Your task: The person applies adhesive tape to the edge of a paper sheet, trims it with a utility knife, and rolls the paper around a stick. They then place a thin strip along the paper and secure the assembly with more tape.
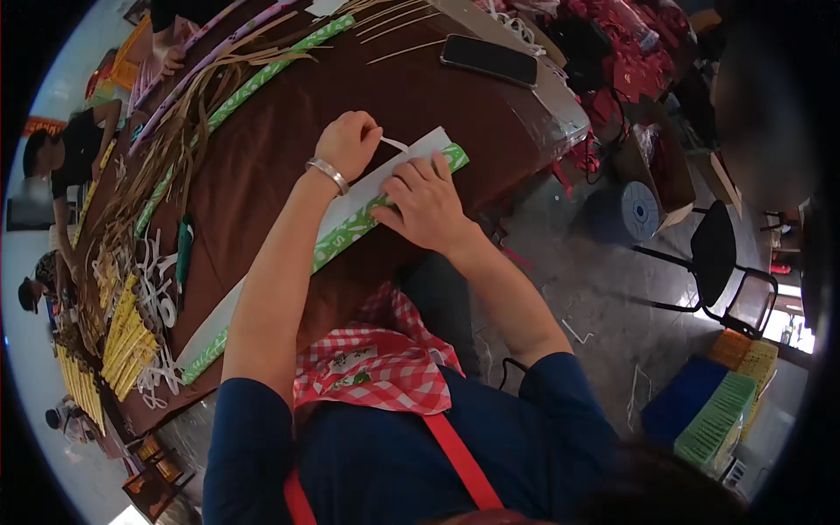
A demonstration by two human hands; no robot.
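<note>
A long strip of green patterned paper with a white side (350, 229) lies diagonally across the brown cloth in front of me. My left hand (348, 144), with a bracelet at the wrist, is pinched on the end of a thin white strip (395, 144) above the paper's upper part. The fingers of my right hand (427, 203) are spread and press on the paper near its far end, beside the white strip. The paper's green edge looks rolled or folded under my right hand.
A phone (488, 60) lies at the table's far side. Brown strips (157, 166), a green patterned roll (229, 105) and yellow rolls (127, 337) are on the left. Other people (74, 157) are at the left edge. A chair (713, 249) stands right.
</note>
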